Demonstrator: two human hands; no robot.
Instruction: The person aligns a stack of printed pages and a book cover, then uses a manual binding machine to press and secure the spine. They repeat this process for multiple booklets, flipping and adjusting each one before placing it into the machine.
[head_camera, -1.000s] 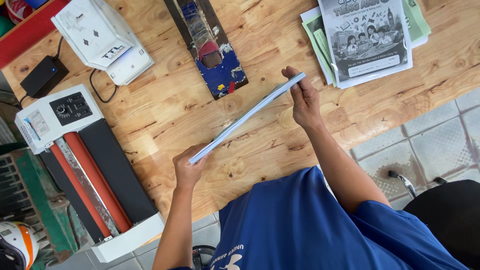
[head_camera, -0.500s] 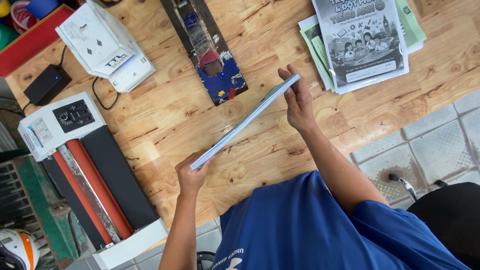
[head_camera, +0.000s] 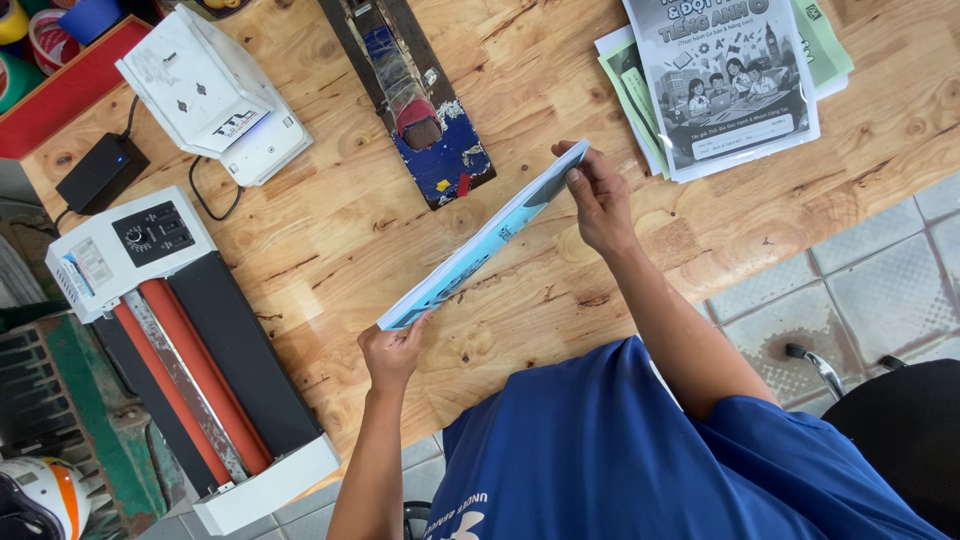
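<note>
I hold a thin light-blue booklet (head_camera: 480, 245) between both hands above the wooden table (head_camera: 330, 215). It lies almost edge-on to the camera, slanting from lower left to upper right, with a strip of its blue cover showing. My left hand (head_camera: 392, 352) pinches its lower left end. My right hand (head_camera: 598, 200) grips the upper right end, fingers wrapped over the edge.
A white laminator with red rollers (head_camera: 190, 350) lies at the left, with a white device (head_camera: 212, 92) and a black power adapter (head_camera: 103, 172) behind it. A worn blue tape dispenser (head_camera: 420, 110) sits at top centre. A stack of printed booklets (head_camera: 725, 80) lies top right. The table edge runs over tiled floor (head_camera: 870, 270).
The booklet has tipped slightly, so more of its blue cover faces the camera. Both hands stay on its ends in nearly the same place.
</note>
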